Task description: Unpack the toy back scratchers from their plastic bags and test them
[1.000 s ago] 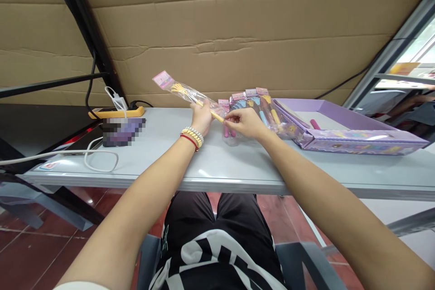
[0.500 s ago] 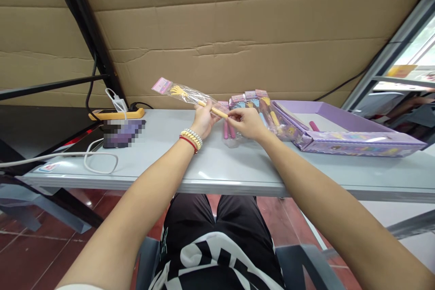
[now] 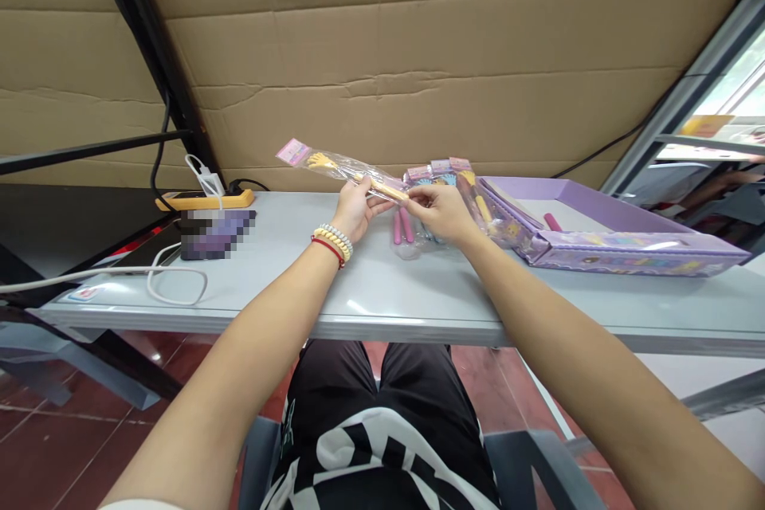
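Observation:
Both my hands hold one clear packet with a yellow hand-shaped toy stick (image 3: 343,168) and a pink header card, lifted above the grey table (image 3: 382,287). My left hand (image 3: 354,209), with bead bracelets at the wrist, grips the packet near its middle. My right hand (image 3: 441,211) pinches the packet's near end. Just behind my right hand lie several more such packets (image 3: 443,175), with pink, blue and yellow sticks. A packet with pink sticks (image 3: 402,229) lies flat between my hands.
An open purple display box (image 3: 598,235) lies on the table at the right. At the left are a yellow power strip (image 3: 206,198) with a white charger, a blurred dark object (image 3: 216,231) and a white cable (image 3: 155,275). Brown cardboard walls the back.
Both hands have lifted the yellow stick packet a little and shifted it to the right. The right hand has moved up closer to the pile of packets.

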`<state>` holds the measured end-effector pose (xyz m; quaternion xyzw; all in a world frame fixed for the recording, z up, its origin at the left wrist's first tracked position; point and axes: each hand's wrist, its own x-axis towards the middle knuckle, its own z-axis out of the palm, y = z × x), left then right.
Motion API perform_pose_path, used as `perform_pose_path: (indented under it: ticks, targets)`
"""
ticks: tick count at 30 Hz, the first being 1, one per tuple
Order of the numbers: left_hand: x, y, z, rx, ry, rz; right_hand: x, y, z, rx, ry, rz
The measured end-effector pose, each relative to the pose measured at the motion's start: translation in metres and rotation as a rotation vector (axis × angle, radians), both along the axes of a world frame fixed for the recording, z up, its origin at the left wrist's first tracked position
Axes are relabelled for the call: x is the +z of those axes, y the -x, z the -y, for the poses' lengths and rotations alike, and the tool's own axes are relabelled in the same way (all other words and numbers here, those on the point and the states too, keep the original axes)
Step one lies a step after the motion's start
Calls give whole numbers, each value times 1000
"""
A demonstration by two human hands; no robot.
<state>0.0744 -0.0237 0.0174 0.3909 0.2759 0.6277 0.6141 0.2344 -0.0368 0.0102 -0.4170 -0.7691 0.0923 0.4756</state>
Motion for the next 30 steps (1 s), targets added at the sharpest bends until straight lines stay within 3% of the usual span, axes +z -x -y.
perform_pose_path:
  ticks: [3, 8, 12, 19, 24, 30]
  targets:
    - [-1, 3, -6, 75, 3, 24, 2, -2, -1, -18, 1, -49]
    - [-2, 19, -23, 314, 43, 101, 8, -8, 2, -24, 50, -26]
    - [-1, 29, -29, 394, 82, 158, 8, -13, 2, 30, 123, 4]
    - [5, 42, -28, 438, 98, 231, 10, -21, -2, 85, 206, -103]
    - [6, 38, -27, 372, 71, 253, 10, -22, -1, 88, 324, -250]
    - [5, 32, -24, 326, 81, 167, 7, -23, -7, 110, 317, -219]
